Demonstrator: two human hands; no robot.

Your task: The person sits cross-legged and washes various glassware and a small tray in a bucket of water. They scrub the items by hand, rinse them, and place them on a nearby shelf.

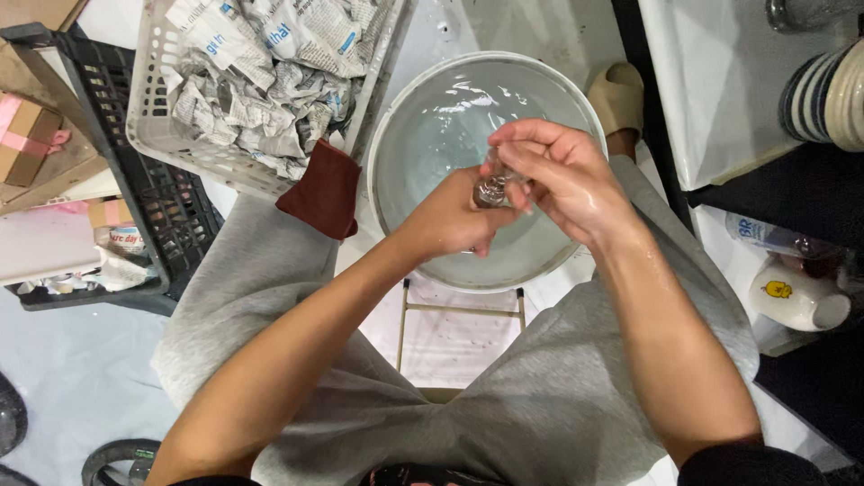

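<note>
One head-worn view looks steeply down, close over the lap and basin (396,117).

Basin (396,117) and crates (148,117) on floor (63,378)

small object (492,187): clear glass, glossy and wet, gripped between both hands
left hand (453,219): bare skin, matt
right hand (560,176): bare skin, shiny with water
basin (392,135): smooth white plastic rim, glossy; the water inside glints
basket (153,117): white plastic lattice, matt
newspaper (270,63): crumpled printed paper, rough and dull
cloth (322,192): dark red fabric, soft, matt, fuzzy
crate (171,207): black plastic grid, dull
trousers (558,396): grey knit cloth, matt
mug (796,297): white glazed ceramic, glossy
slipper (618,94): beige, smooth, matt
</note>
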